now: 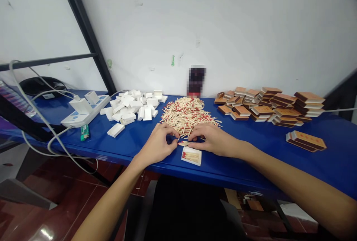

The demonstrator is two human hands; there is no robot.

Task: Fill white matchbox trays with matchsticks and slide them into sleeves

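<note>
A small bunch of red-tipped matches (184, 143) lies between my two hands, just above the blue table top. My left hand (159, 143) has thumb and forefinger curled at the bunch's left, red-headed end. At the other end, my right hand (212, 140) closes thumb and fingers on the sticks. Right in front of them stands a white matchbox tray (192, 163), partly filled with matches whose heads point left. Behind my hands rises a large loose heap of matches (186, 112), its near edge close to my fingertips.
White empty trays (134, 105) are piled at the back left, with one single tray (115, 130) nearer. Stacked orange-brown matchbox sleeves (262, 109) fill the back right; two more sleeves (306, 141) lie closer. At left are a power strip (86, 111), cables and a green item (84, 132).
</note>
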